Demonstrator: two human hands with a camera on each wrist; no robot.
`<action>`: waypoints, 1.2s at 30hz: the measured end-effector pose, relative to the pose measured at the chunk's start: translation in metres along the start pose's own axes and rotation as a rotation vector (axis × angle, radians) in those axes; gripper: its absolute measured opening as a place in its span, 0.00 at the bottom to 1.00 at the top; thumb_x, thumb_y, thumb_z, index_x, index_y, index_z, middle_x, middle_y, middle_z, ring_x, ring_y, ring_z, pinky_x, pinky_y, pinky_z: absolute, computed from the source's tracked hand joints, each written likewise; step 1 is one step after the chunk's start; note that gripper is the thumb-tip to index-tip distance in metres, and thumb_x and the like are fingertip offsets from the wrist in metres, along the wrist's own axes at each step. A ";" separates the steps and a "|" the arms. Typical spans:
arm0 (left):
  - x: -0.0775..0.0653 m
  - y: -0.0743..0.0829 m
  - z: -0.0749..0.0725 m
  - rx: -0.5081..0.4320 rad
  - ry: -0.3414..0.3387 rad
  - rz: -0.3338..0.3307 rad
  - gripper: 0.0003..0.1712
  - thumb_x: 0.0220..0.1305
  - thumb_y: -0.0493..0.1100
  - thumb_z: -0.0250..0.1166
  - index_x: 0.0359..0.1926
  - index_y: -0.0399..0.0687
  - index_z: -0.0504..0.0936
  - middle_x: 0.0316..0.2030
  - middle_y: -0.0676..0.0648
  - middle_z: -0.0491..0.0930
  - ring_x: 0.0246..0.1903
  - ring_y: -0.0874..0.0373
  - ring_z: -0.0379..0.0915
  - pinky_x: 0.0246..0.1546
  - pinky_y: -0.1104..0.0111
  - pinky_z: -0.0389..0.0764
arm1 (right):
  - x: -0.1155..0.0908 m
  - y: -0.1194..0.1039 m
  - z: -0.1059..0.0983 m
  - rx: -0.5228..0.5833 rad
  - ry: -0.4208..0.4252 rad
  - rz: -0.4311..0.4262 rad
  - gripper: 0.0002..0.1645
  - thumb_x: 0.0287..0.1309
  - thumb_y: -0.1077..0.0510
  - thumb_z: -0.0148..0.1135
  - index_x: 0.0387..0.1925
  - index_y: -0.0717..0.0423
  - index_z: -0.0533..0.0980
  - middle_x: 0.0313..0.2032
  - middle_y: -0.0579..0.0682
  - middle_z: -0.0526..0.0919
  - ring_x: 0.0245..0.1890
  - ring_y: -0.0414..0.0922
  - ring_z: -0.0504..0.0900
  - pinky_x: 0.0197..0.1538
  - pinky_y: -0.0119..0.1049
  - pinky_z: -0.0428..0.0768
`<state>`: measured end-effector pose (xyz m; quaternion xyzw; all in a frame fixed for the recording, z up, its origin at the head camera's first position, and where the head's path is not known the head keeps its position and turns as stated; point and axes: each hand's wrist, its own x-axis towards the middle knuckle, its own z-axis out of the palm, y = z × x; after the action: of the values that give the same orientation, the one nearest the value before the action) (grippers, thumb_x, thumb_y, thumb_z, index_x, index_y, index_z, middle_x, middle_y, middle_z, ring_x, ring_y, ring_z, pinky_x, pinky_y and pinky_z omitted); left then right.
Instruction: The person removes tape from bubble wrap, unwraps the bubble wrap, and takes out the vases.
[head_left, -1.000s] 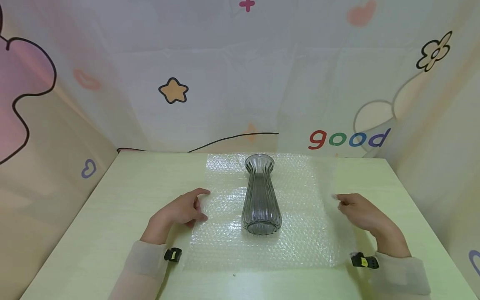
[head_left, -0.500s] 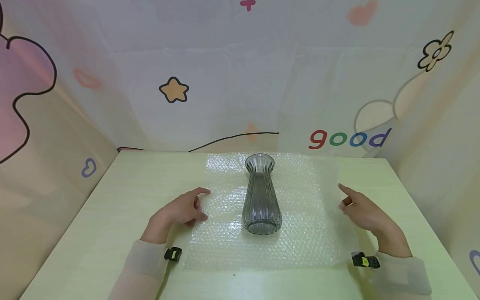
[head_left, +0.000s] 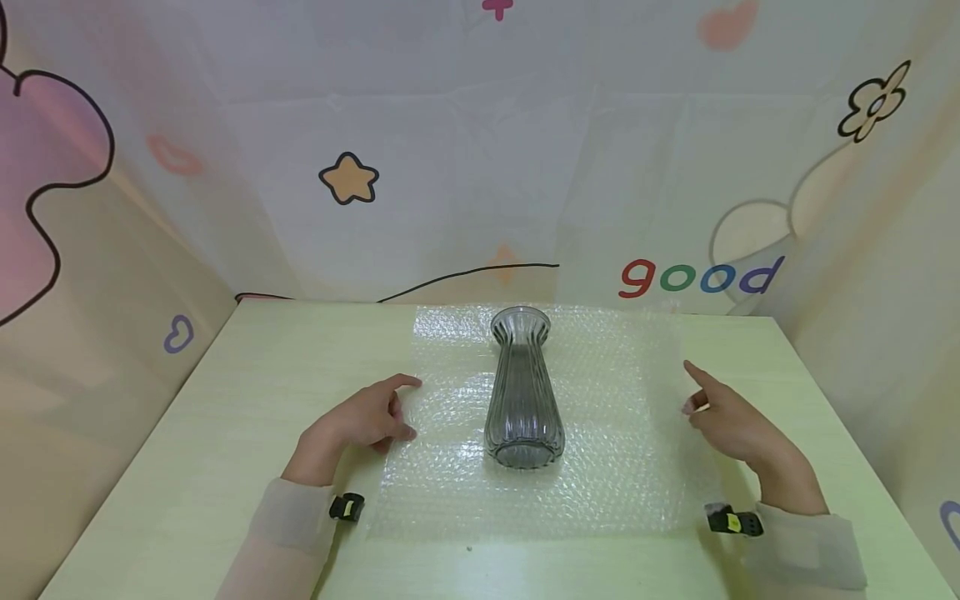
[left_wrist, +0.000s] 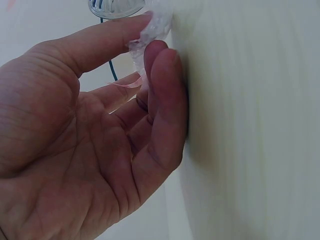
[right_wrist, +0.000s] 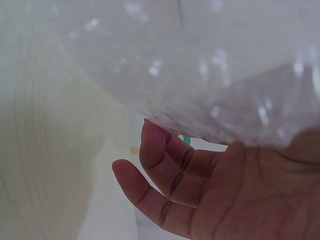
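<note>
A ribbed grey glass vase (head_left: 521,400) lies on its side on a sheet of clear bubble wrap (head_left: 600,467), its flared mouth away from me. My left hand (head_left: 365,417) rests at the sheet's left edge, with thumb and index finger apart and touching the wrap. In the left wrist view the other fingers curve loosely beside the tabletop. My right hand (head_left: 731,423) is at the right edge, index finger extended and thumb near the wrap. Seen from the right wrist, the raised bubble wrap (right_wrist: 200,85) hides the thumb and part of the palm above relaxed fingers (right_wrist: 155,145).
The pale wooden table (head_left: 217,433) extends to both sides of the sheet. Behind it hangs a patterned cloth backdrop (head_left: 450,167), with more cloth along the sides. Black straps sit at the left wrist (head_left: 347,507) and right wrist (head_left: 733,521).
My right hand has shifted slightly outward to the right, and its index finger has straightened away from the thumb. The wrap's right edge spreads a little farther right. The left hand and vase stay put.
</note>
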<state>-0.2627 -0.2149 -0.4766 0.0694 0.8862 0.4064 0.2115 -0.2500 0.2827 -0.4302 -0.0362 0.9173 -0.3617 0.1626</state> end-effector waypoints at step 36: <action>0.000 0.000 0.000 -0.005 0.002 -0.008 0.46 0.59 0.36 0.76 0.75 0.53 0.66 0.32 0.44 0.73 0.21 0.53 0.73 0.28 0.65 0.77 | 0.006 0.015 -0.002 -0.099 -0.014 -0.018 0.36 0.66 0.69 0.43 0.75 0.74 0.57 0.56 0.72 0.72 0.55 0.66 0.66 0.56 0.61 0.73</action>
<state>-0.2631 -0.2148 -0.4762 0.0648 0.8856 0.4078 0.2125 -0.2557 0.2938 -0.4409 -0.0547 0.9326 -0.3171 0.1637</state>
